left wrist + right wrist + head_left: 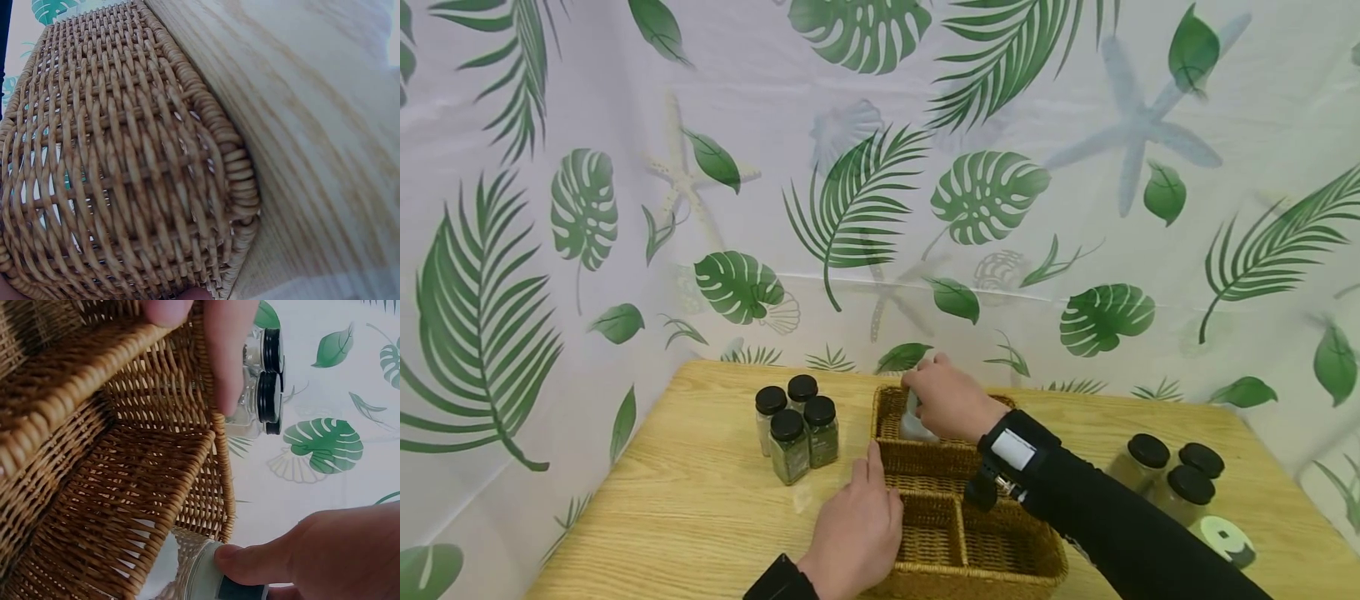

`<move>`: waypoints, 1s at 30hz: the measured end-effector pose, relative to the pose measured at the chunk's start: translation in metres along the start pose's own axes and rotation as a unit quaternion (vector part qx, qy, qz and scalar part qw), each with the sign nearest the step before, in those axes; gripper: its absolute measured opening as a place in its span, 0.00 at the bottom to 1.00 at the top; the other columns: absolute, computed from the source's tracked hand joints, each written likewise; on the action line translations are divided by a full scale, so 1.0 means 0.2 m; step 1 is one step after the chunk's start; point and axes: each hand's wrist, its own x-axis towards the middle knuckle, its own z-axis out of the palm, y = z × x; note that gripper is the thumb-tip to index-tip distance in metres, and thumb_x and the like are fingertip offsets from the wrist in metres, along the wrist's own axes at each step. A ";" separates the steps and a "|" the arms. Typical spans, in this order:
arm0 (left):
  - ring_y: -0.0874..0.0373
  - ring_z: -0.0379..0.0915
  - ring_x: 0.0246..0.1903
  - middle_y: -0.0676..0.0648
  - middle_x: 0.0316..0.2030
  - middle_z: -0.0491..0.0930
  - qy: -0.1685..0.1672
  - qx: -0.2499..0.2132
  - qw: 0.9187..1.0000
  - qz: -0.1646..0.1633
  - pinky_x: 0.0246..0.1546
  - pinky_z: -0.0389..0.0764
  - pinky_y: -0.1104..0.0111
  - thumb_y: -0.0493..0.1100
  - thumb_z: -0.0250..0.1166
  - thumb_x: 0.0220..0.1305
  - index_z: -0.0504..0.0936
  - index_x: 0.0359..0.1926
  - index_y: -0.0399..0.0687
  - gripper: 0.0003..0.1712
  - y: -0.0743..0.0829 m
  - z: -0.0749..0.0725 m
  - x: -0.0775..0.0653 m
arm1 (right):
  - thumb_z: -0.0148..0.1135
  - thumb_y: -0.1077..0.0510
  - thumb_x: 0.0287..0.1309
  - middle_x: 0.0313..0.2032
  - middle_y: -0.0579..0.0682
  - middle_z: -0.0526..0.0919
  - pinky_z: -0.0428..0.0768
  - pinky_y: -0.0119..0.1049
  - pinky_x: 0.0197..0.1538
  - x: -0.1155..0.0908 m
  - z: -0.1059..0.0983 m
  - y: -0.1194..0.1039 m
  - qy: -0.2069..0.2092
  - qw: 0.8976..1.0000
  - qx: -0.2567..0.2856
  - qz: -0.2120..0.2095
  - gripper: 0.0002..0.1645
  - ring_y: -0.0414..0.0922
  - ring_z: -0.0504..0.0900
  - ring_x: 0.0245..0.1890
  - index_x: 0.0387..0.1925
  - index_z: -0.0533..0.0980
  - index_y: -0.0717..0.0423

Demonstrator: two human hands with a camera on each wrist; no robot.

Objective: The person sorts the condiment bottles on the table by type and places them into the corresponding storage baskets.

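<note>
In the head view, my right hand (953, 398) holds a clear jar (916, 426) by its top, inside the back compartment of a divided wicker basket (973, 577). The right wrist view shows the jar's pale green lid (203, 575) with a dark patch, my thumb pressed on it. Low in the basket, its body is partly behind the woven divider. My left hand (859, 523) grips the basket's left wall, thumb inside and a finger stretched along the outside. The left wrist view shows mostly the basket's woven side (119, 150), with fingertips at the bottom edge.
Several black-lidded spice jars (788, 450) stand grouped left of the basket. More black-lidded jars (1187, 487) stand to the right, beside a jar with a pale green lid (1225, 537). Behind the wooden table (700, 467) hangs a leaf-print cloth (880, 208).
</note>
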 end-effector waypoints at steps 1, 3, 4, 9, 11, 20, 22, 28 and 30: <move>0.46 0.81 0.35 0.31 0.68 0.65 -0.001 0.001 1.000 0.000 0.18 0.70 0.67 0.48 0.46 0.80 0.49 0.78 0.33 0.36 0.00 0.00 0.00 | 0.70 0.65 0.58 0.41 0.56 0.83 0.81 0.41 0.38 0.00 0.00 0.00 0.000 1.000 0.000 0.000 0.16 0.53 0.76 0.40 0.49 0.83 0.59; 0.45 0.81 0.37 0.31 0.68 0.65 -0.002 0.003 1.000 0.000 0.18 0.70 0.67 0.48 0.46 0.80 0.49 0.79 0.34 0.36 0.00 0.00 0.00 | 0.70 0.65 0.58 0.40 0.56 0.83 0.81 0.41 0.37 0.00 0.01 0.00 0.001 1.000 -0.001 -0.003 0.16 0.52 0.75 0.39 0.49 0.83 0.60; 0.45 0.81 0.37 0.31 0.68 0.65 -0.004 0.004 1.000 -0.001 0.19 0.70 0.68 0.48 0.46 0.81 0.49 0.79 0.34 0.36 0.00 0.00 0.00 | 0.70 0.64 0.58 0.40 0.56 0.83 0.81 0.41 0.37 0.00 0.01 0.00 0.002 1.000 -0.001 -0.004 0.15 0.52 0.75 0.39 0.49 0.83 0.60; 0.46 0.80 0.36 0.32 0.69 0.65 -0.007 0.003 1.000 -0.004 0.19 0.70 0.67 0.49 0.46 0.81 0.49 0.79 0.35 0.36 0.00 0.00 0.00 | 0.70 0.64 0.59 0.40 0.56 0.83 0.80 0.41 0.37 -0.01 0.01 0.00 0.009 1.000 -0.004 -0.007 0.15 0.52 0.75 0.38 0.48 0.82 0.59; 0.46 0.80 0.35 0.32 0.69 0.65 -0.006 0.000 1.000 -0.004 0.19 0.70 0.67 0.49 0.46 0.80 0.49 0.79 0.35 0.36 0.00 0.00 0.00 | 0.70 0.64 0.59 0.41 0.57 0.83 0.81 0.42 0.37 -0.01 0.01 -0.01 0.008 1.000 -0.004 -0.006 0.15 0.52 0.75 0.38 0.48 0.82 0.59; 0.48 0.79 0.33 0.31 0.69 0.64 -0.008 -0.006 1.000 -0.003 0.19 0.70 0.67 0.48 0.46 0.81 0.48 0.79 0.34 0.36 -0.01 0.00 0.00 | 0.69 0.61 0.60 0.43 0.57 0.83 0.83 0.42 0.35 -0.01 0.01 -0.01 0.001 1.000 -0.022 0.004 0.18 0.52 0.77 0.41 0.53 0.82 0.57; 0.47 0.79 0.33 0.31 0.69 0.64 -0.007 -0.004 1.000 -0.003 0.19 0.70 0.67 0.48 0.46 0.80 0.48 0.79 0.34 0.36 -0.01 0.00 0.00 | 0.69 0.60 0.61 0.43 0.56 0.82 0.83 0.42 0.34 -0.02 0.00 -0.01 -0.001 1.000 -0.024 0.004 0.20 0.52 0.77 0.41 0.55 0.81 0.57; 0.45 0.80 0.35 0.31 0.68 0.65 -0.005 -0.002 1.000 -0.002 0.19 0.70 0.67 0.49 0.46 0.80 0.48 0.79 0.34 0.36 0.00 0.00 0.00 | 0.70 0.57 0.61 0.49 0.57 0.83 0.84 0.42 0.37 -0.05 -0.02 0.01 0.003 1.000 -0.028 0.005 0.27 0.53 0.79 0.48 0.61 0.78 0.57; 0.46 0.80 0.35 0.31 0.68 0.64 -0.004 -0.002 1.000 0.000 0.19 0.70 0.67 0.48 0.46 0.80 0.48 0.79 0.34 0.36 0.00 0.00 0.00 | 0.70 0.57 0.61 0.50 0.57 0.83 0.84 0.41 0.36 -0.06 -0.03 0.01 0.008 1.000 -0.029 0.003 0.28 0.53 0.79 0.48 0.62 0.77 0.57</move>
